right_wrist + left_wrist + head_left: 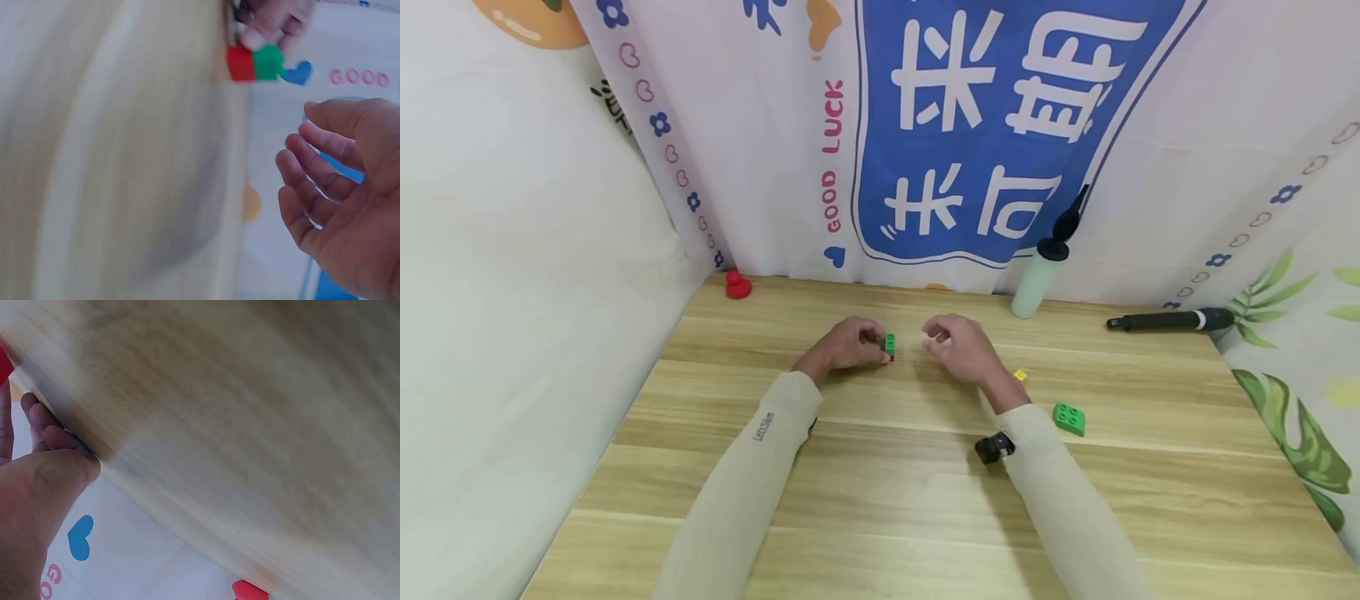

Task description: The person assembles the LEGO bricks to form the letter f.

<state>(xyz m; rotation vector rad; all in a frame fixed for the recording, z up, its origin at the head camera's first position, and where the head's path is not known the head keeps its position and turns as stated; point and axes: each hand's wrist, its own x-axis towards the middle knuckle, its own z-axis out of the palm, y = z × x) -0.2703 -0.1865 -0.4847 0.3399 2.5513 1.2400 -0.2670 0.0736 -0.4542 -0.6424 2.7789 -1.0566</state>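
Near the back middle of the table, my left hand (852, 342) pinches a small stack of toy bricks. A green brick (891, 342) sits on top of a red brick (892, 357). From the right wrist view, the left thumb lies against the stack, where the red brick (241, 63) and green brick (268, 62) are joined. The left wrist view catches only a corner of the red brick (5, 365) beside the left hand (37, 487). A short way right of the stack, my right hand (961, 346) hovers with loosely bent fingers, holding nothing.
A small yellow brick (1020, 375) and a green brick (1069, 419) lie right of my right hand. At the back left stands a red knobbed piece (737, 286). Along the back right are a pale green bottle with black top (1033, 283) and a black stick-like device (1172, 320).
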